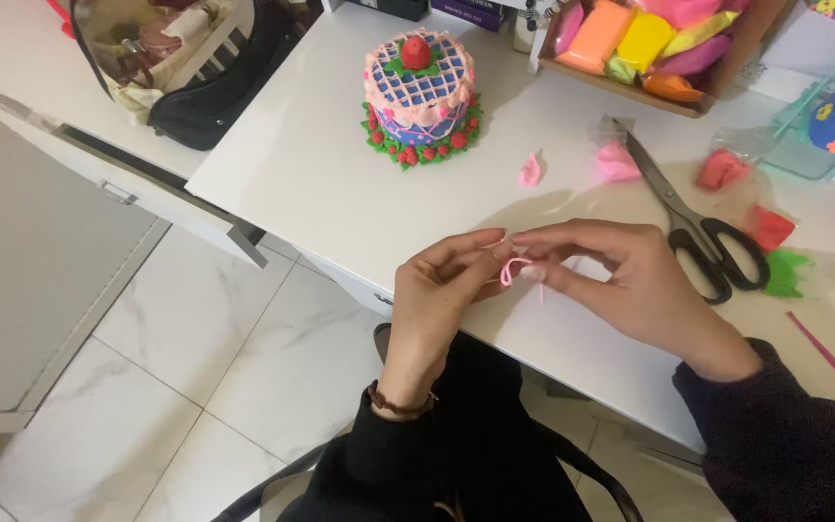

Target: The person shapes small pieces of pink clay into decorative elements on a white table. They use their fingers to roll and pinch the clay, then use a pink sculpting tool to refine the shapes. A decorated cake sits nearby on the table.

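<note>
Beyond the wooden tray (703,101) of coloured clay blocks (599,35), both hands' fingers (483,263) pinch a pink clay string (512,271).

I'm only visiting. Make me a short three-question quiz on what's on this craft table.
1. True or false: the scissors lie closed.
2. What do the left hand and right hand pinch between them? A) green leaf B) thin pink clay strand C) ribbon
3. What tops the clay cake?

Key: 1 false, the blades are apart. 2 B. 3 a red clay strawberry.
</note>
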